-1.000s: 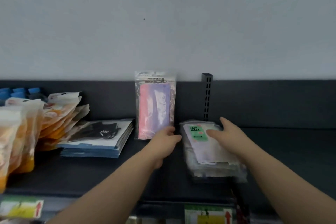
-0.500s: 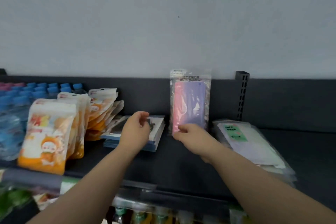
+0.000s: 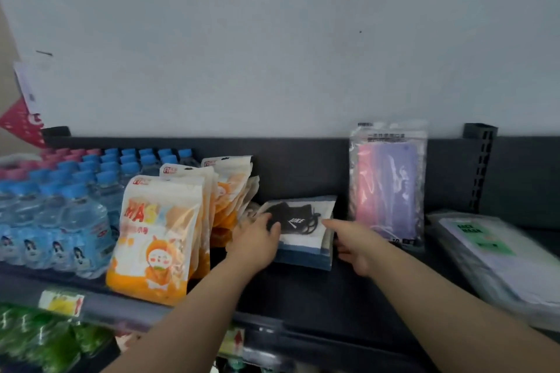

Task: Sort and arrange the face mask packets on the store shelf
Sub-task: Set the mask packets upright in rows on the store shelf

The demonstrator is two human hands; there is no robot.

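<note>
Bracketing the black mask packet stack [image 3: 304, 228], flat mid-frame on the shelf [image 3: 303, 300]: my left grip [image 3: 257, 241] is spread on its left edge, my right grip [image 3: 359, 247] at its right edge, pinch unclear. Light, slippery, floppy film, so I'd squeeze both sides.

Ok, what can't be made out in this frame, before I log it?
Head view only:
- Left hand on the black-mask packet stack: its fingertips are blurred, so grip or mere touch is unclear.
- Right hand: lower fingers hidden beside that stack.
- Green-label packet pile: cut off by the right edge, print blurred.
- Pink-purple packet: header print too small to read.
</note>
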